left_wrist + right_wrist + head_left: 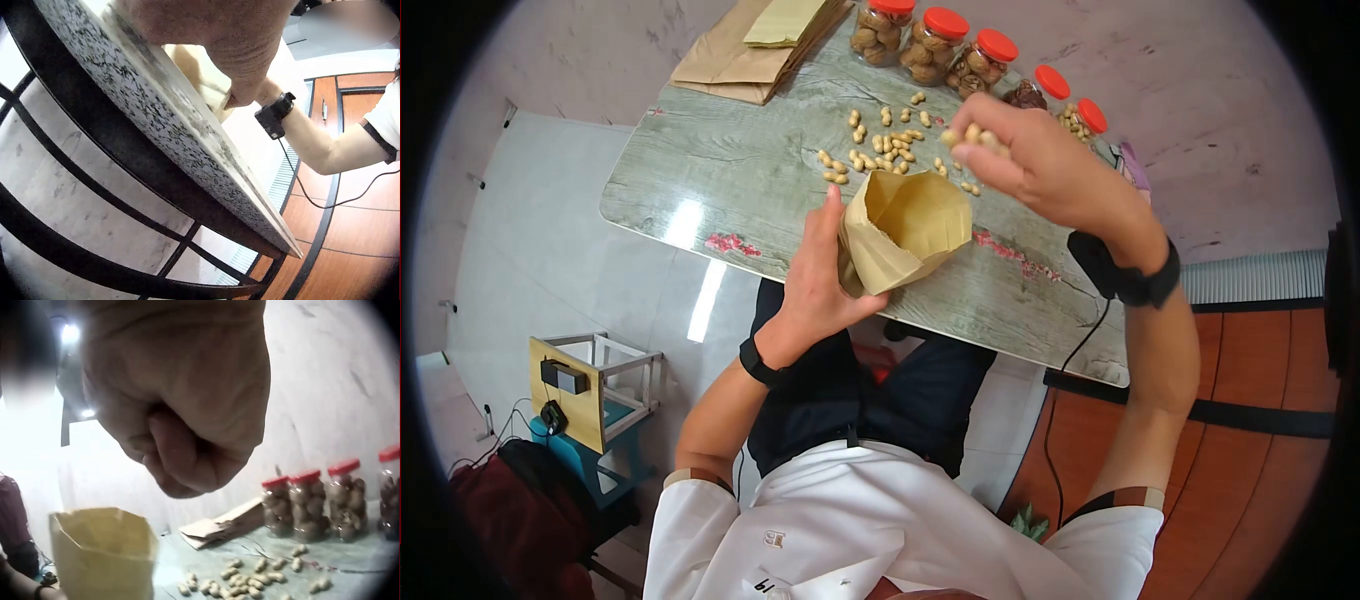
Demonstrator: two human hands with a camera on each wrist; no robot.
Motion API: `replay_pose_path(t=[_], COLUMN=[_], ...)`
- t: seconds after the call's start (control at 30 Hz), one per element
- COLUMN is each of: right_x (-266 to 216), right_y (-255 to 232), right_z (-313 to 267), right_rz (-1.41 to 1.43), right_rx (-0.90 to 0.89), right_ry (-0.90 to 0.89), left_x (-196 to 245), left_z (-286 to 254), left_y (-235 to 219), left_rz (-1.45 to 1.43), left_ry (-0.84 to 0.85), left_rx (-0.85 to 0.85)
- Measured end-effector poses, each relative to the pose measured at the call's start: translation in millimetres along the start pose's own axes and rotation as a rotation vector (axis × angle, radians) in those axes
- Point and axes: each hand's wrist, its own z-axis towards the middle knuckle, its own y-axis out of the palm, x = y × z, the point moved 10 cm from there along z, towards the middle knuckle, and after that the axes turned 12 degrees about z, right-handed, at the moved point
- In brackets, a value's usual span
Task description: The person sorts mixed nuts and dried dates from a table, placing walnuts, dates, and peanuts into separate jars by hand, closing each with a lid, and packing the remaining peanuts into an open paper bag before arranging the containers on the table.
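An upright brown paper bag (878, 258) stands at the table's near edge with its mouth wide open. My left hand (810, 285) grips its left side, thumb along the near face. To the right of and above the mouth, my right hand (1045, 165) holds several peanuts (975, 135) in curled fingers. In the right wrist view that fist (181, 412) hangs higher than the bag (103, 550), the peanuts hidden inside it. Loose unshelled peanuts (890, 145) lie scattered on the table just beyond the bag.
Along the table's far right edge stand several red-lidded jars (930, 45) of nuts or dried fruit. Folded paper bags (745, 50) lie at the far left of the table (700, 160). A cable (1050, 430) hangs from my right wrist past the table's right corner.
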Motion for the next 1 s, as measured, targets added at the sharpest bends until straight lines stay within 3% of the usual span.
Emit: replay_pose_path(t=[0.03, 0.17, 0.23, 0.33, 0.43, 0.53, 0.67, 0.73, 0.87, 0.97, 1.0], right_x=[-23, -48, -38, -52, -50, -53, -54, -62, -57, -76, -93], right_y=[12, 51, 71, 81, 76, 56, 41, 48, 62, 48, 43], right_z=[-2, 9, 15, 21, 26, 19, -1, -16, -23, -18, -20], right_rz=[-0.082, -0.286, -0.459, -0.469, -0.379, -0.211, -0.093, -0.075, -0.259, -0.327, -0.390], right_rx=[-0.110, -0.300, -0.401, -0.345, -0.275, -0.165, -0.187, -0.179, -0.237, -0.196, -0.152], right_ry=[-0.129, -0.079, 0.021, -0.142, -0.052, -0.092, -0.092, -0.348, -0.406, -0.352, -0.426], left_x=[0, 0, 0, 1, -1, 1, 1, 3, -3, 1, 4], left_z=[-1, -1, 0, 1, 2, 3, 5, 4, 3, 6, 8], left_y=[1, 1, -2, -5, -4, -5, -5, -5, 0, -5, -8], left_rz=[-0.003, 0.007, 0.013, 0.014, -0.015, -0.007, -0.016, -0.013, 0.014, 0.055, 0.076], left_ry=[-0.002, 0.004, 0.009, -0.002, -0.028, 0.008, -0.002, 0.011, -0.031, -0.038, -0.027], left_rx=[-0.003, -0.001, 0.014, 0.014, -0.001, 0.020, 0.001, 0.002, -0.014, 0.019, 0.044])
